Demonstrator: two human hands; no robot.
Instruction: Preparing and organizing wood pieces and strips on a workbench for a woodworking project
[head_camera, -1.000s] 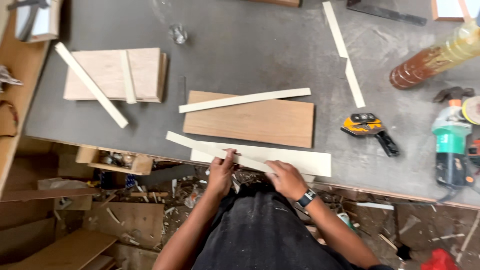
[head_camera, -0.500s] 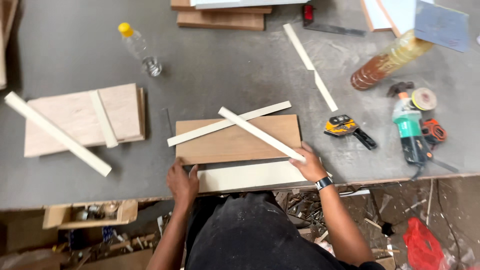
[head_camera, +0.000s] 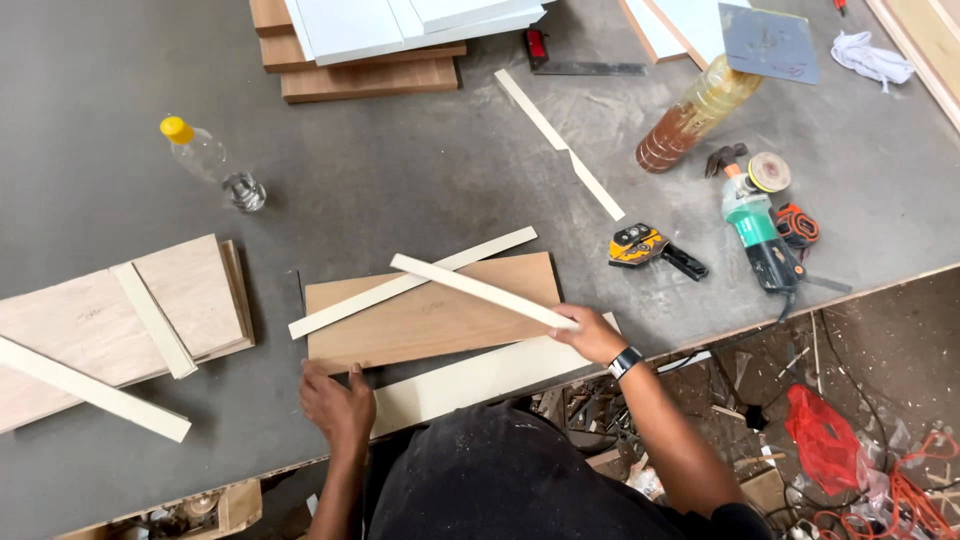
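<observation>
- My right hand (head_camera: 592, 335) pinches the near right end of a thin pale strip (head_camera: 480, 290), fingers closed around it. The strip's long axis runs from that grip up and to the left, so nearly all of its length lies far-left of the hand, above the brown board (head_camera: 430, 320).
- I cannot tell whether the strip's far end touches the board or hangs just above it.
- My left hand (head_camera: 338, 400) lies flat, fingers spread, pressing at the near left corner of the brown board. It holds nothing.
- A second pale strip (head_camera: 350, 305) lies across the same board at a shallower angle; the held strip crosses over it near the board's far edge.
- A wider pale panel (head_camera: 470, 380) lies along the near edge of the table (head_camera: 380, 190), just beside the board, between my two hands.
- The right hand is the nearer one to the held strip; the left hand is well apart from it, at the board's other end.
- To the left: a stack of light plywood (head_camera: 120, 320) with two more strips laid on it.
- To the right: a yellow tape measure (head_camera: 640, 245) and a green grinder (head_camera: 755, 215). A plastic bottle (head_camera: 205, 160) lies far left.
</observation>
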